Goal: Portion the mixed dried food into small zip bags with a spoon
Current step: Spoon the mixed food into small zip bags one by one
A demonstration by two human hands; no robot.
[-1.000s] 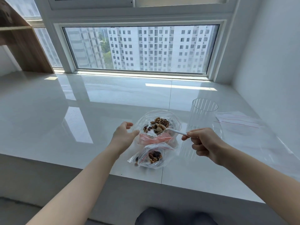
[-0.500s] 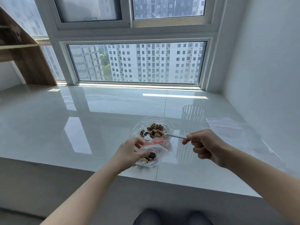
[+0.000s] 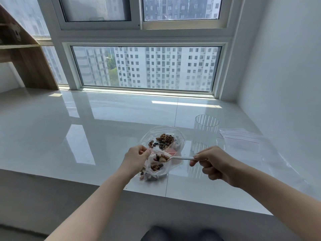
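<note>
1. The left hand (image 3: 136,158) has its fingers curled and pinching the rim of a small clear plastic zip bag (image 3: 156,168). Judging by the lifted edge, the pinch holds the mouth up and open so it can take food.
2. The right hand (image 3: 214,162) has thumb and fingers closed round the handle end of a slim white plastic spoon (image 3: 175,158), held about level, probably so the load does not slide off.
3. The spoon's bowl, heaped with mixed dried nuts and fruit (image 3: 161,158), sits at the bag mouth, just beside the left fingers; more pieces already lie at the bag's bottom.
4. Just beyond the left fingers is the larger clear bag of mixed dried food (image 3: 164,140), spread open on the glossy white tabletop (image 3: 86,136) for short scooping trips.
5. Beyond the right fingers stands a ribbed clear glass tumbler (image 3: 205,132), and farther out lie flat spare zip bags with red seals (image 3: 239,137), likely waiting for their portions.
</note>
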